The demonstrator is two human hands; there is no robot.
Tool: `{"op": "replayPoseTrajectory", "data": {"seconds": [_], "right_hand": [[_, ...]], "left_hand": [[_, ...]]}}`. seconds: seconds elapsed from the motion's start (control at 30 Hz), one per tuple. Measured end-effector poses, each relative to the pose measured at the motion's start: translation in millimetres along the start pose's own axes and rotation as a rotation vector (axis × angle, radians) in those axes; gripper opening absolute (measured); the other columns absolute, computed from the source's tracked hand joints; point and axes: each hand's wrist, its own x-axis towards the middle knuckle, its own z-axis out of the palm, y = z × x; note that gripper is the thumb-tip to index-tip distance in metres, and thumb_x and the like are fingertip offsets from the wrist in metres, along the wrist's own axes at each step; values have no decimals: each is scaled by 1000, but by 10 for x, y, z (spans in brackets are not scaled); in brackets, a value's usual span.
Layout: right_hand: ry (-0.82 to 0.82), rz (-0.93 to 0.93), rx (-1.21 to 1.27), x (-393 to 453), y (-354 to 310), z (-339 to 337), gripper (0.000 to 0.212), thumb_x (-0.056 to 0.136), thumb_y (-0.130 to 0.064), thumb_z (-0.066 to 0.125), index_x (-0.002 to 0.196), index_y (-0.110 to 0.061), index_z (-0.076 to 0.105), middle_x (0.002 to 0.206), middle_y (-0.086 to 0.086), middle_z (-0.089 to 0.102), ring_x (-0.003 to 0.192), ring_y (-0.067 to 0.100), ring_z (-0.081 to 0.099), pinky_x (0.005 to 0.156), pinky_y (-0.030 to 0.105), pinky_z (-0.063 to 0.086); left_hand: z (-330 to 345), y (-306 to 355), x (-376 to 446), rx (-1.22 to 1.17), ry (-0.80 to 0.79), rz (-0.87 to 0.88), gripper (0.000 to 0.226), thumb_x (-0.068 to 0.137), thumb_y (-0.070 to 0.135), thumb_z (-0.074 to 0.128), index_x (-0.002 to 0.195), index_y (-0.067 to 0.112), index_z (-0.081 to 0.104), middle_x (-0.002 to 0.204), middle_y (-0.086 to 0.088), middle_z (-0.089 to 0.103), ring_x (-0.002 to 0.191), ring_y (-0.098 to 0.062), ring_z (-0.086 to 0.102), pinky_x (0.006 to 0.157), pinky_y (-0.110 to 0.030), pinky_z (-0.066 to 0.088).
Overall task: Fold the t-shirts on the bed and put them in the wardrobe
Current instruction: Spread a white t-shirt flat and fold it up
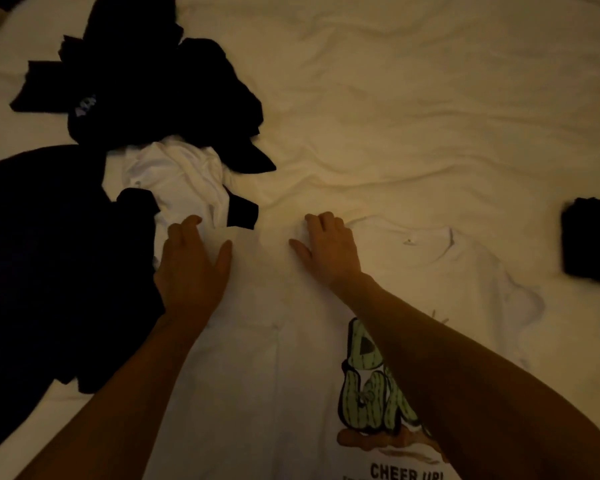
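A white t-shirt (440, 282) with a green cactus print and the words "CHEER UP" lies flat on the bed in front of me, collar at the far right. My left hand (193, 268) rests on its left part, fingers spread and slightly bent. My right hand (326, 247) presses on the shirt's upper edge near the shoulder, its fingertips curled over a small bunch of white cloth. A crumpled white t-shirt (184, 178) lies just beyond my left hand. Black t-shirts are heaped at upper left (160, 95) and spread at left (49, 258).
A folded black garment (591, 240) sits at the right edge. The white rumpled bed sheet (413, 98) stretches across the far and right side. No wardrobe is in view.
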Motion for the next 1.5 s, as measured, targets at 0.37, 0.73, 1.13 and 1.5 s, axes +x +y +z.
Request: {"op": "replayPoseTrajectory", "data": {"seconds": [0.37, 0.73, 1.13, 1.5], "right_hand": [[129, 415, 258, -916, 1264, -893, 49, 101, -40, 46, 140, -11, 45, 134, 14, 48, 122, 31, 46, 99, 41, 40], [304, 1072, 697, -1962, 3007, -853, 44, 97, -34, 55, 133, -10, 47, 131, 14, 49, 117, 31, 54, 99, 43, 47], [-258, 983, 936, -2198, 3517, -328, 50, 83, -38, 68, 118, -3, 61, 116, 14, 66, 106, 32, 63, 90, 42, 54], [275, 1141, 1707, -2675, 3904, -687, 16, 91, -14, 65, 103, -11, 56, 111, 10, 58, 105, 28, 59, 86, 49, 57]], "left_hand": [[454, 1827, -460, -151, -467, 276, 34, 89, 55, 61, 98, 22, 63, 73, 7, 59, 71, -16, 58, 63, -29, 41], [1630, 3312, -1448, -59, -720, 567, 23, 94, 42, 61, 102, 21, 66, 80, 1, 65, 68, -15, 59, 67, -33, 51], [2786, 4182, -1758, 908, -721, 941, 76, 82, 65, 60, 136, 16, 40, 128, -8, 56, 120, -28, 53, 107, -41, 28], [2762, 4416, -1735, -4, -1135, 604, 46, 90, 8, 66, 131, 22, 51, 107, -1, 54, 99, -18, 52, 86, -25, 37]]}}
